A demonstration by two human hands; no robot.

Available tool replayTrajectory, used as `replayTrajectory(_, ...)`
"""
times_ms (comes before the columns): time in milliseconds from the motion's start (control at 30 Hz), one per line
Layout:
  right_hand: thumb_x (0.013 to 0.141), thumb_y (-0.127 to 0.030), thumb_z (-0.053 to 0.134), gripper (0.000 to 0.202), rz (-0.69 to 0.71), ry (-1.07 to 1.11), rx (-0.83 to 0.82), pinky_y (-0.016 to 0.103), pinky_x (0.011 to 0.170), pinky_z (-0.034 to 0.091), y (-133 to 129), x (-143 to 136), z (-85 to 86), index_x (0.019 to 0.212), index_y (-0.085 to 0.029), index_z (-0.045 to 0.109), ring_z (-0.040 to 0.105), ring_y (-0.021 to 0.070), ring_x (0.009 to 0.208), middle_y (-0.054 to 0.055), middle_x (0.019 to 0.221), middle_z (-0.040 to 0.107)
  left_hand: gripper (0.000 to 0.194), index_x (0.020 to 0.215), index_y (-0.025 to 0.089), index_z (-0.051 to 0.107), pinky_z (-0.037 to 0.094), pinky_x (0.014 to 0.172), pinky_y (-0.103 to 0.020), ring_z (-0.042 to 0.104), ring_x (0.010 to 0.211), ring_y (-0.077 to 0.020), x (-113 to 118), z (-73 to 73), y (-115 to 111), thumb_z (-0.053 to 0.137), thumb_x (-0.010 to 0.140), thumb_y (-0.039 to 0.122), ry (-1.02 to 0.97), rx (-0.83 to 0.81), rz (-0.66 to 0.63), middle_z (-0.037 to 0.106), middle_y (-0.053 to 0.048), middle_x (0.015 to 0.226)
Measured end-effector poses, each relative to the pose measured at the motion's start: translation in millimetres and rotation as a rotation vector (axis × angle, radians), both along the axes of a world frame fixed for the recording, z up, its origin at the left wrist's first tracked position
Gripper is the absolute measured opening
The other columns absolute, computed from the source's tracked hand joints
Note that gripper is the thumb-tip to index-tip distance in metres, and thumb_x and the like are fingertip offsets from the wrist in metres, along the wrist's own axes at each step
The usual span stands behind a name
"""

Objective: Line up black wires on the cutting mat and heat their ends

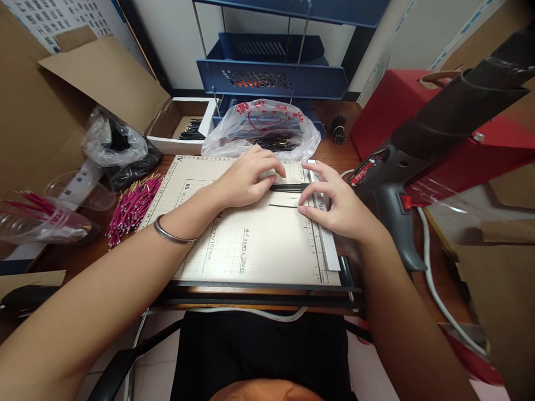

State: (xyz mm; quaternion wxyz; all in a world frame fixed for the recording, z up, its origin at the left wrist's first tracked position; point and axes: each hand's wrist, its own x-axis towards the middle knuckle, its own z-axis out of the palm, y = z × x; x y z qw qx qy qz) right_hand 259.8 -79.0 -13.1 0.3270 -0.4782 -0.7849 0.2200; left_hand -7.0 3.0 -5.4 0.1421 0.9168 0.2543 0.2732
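Note:
Several thin black wires (287, 188) lie side by side on a cream paper-cutter board (221, 253) printed with grid lines and sizes. My left hand (251, 179), a metal bangle on its wrist, rests on the board at their left ends. Its fingers are loosely bent, with a gap between thumb and index fingertip. Nearer to me lies a single black wire (282, 206), apart from the others. At its right end my right hand (336, 203) pinches it between thumb and index finger, beside the white strip (328, 248) along the board's right edge.
Behind the board stand a clear plastic bag (261, 125) of dark wires and a white box (178, 146) with black pieces. Magenta wires (136, 206) are heaped at left. A heat gun (401, 184) stands at right before a red case (388, 111). Blue racks (271, 78) rise behind.

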Motion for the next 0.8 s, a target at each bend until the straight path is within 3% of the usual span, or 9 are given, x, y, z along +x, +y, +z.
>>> replayTrajectory(400, 0.086, -0.025, 0.084, 0.002, -0.081, 0.031, 0.052, 0.068, 0.133, 0.041, 4, -5, -3.4, 0.085, -0.026, 0.083, 0.058, 0.0401, 0.153, 0.009, 0.154, 0.068, 0.020, 0.106, 0.021, 0.075, 0.047, 0.104, -0.048, 0.064, 0.110, -0.0283, -1, 1.4, 1, 0.057, 0.101, 0.025, 0.025, 0.007, 0.017, 0.078, -0.007, 0.111)
replayTrajectory(633, 0.088, -0.029, 0.081, 0.004, -0.181, 0.044, 0.112, 0.067, 0.128, 0.046, 7, -5, -9.1, 0.089, -0.026, 0.083, 0.064, 0.0388, 0.146, 0.011, 0.149, 0.071, 0.015, 0.089, 0.022, 0.075, 0.047, 0.087, -0.040, 0.060, 0.087, -0.0233, -17, 13.2, 7, 0.071, 0.092, 0.036, 0.104, -0.013, -0.026, 0.068, -0.002, 0.079)
replayTrajectory(800, 0.088, -0.028, 0.079, 0.004, -0.240, 0.046, 0.134, 0.066, 0.124, 0.049, 8, -5, -11.1, 0.086, -0.026, 0.082, 0.068, 0.0376, 0.139, 0.011, 0.144, 0.074, 0.012, 0.084, 0.023, 0.075, 0.046, 0.083, -0.039, 0.059, 0.083, -0.0226, -18, 14.5, 7, 0.074, 0.088, 0.034, 0.081, -0.067, -0.043, 0.065, -0.002, 0.074)
